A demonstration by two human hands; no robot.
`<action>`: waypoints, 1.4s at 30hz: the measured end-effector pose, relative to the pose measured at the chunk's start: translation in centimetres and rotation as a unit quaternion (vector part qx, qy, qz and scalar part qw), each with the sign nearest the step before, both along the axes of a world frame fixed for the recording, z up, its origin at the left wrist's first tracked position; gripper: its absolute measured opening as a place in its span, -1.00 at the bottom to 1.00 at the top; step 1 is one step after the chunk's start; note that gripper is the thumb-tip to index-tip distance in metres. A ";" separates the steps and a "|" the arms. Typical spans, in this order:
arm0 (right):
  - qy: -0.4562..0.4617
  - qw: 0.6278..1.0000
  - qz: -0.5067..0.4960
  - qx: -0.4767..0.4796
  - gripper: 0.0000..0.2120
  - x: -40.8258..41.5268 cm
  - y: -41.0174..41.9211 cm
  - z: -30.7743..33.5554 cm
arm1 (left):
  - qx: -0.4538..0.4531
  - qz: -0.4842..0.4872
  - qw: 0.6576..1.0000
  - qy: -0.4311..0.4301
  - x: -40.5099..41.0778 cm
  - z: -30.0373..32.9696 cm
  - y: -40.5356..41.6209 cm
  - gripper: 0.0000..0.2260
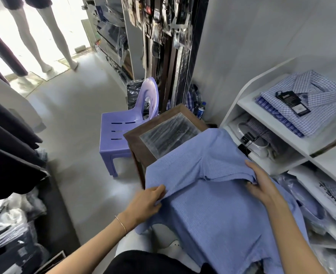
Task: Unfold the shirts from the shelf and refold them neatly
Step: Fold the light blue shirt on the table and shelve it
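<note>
A light blue shirt [208,204] lies spread over a dark wooden table [135,139] and hangs down over my lap. Its upper part is folded over, making a crease across the middle. My left hand [149,200] pinches the left end of that folded edge. My right hand [262,184] grips the right end of the same edge, thumb under the cloth. A folded checked shirt [301,97] with a black tag lies on the white shelf [272,123] at the right.
A purple plastic chair [123,131] stands behind the table. More folded and bagged shirts [256,135] fill the lower shelf compartments. Dark garments [8,151] hang at the left, with bagged clothes below. Belts hang at the back, and mannequin legs [44,36] stand near the doorway.
</note>
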State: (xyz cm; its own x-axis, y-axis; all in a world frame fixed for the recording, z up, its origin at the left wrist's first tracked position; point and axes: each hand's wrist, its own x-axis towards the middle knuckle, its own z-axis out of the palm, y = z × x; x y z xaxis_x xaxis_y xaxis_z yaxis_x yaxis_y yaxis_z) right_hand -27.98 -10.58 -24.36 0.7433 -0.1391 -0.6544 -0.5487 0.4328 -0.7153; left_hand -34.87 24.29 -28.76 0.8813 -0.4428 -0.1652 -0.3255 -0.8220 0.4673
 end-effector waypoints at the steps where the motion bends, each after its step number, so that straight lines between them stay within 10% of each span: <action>1: 0.010 1.000 -0.003 0.004 -0.87 -0.4 -0.4 0.0 | 0.009 -0.018 1.000 0.011 -0.1 0.2 -0.1 -0.91; 6: 0.060 0.992 0.092 -0.055 -0.83 -2.3 -1.9 0.4 | 0.072 -0.076 0.994 0.035 0.2 0.6 0.0 -0.61; 13: 0.204 0.849 0.405 -0.271 -0.51 -2.0 -3.9 2.3 | -0.026 0.035 0.999 -0.008 7.6 1.8 0.5 -0.44; 22: 0.055 0.912 0.086 -0.397 -0.77 9.4 -3.8 -1.8 | -0.144 0.077 0.979 0.125 18.2 2.0 -3.6 -0.94; 35: 0.175 0.935 0.120 -0.285 -0.64 21.4 0.3 -5.8 | -0.235 0.070 0.925 0.291 22.3 0.1 -5.3 -0.78; 42: 0.065 0.942 0.069 -0.322 -0.81 23.8 1.5 -6.4 | -0.283 0.123 0.874 0.376 22.7 -0.2 -4.9 -0.75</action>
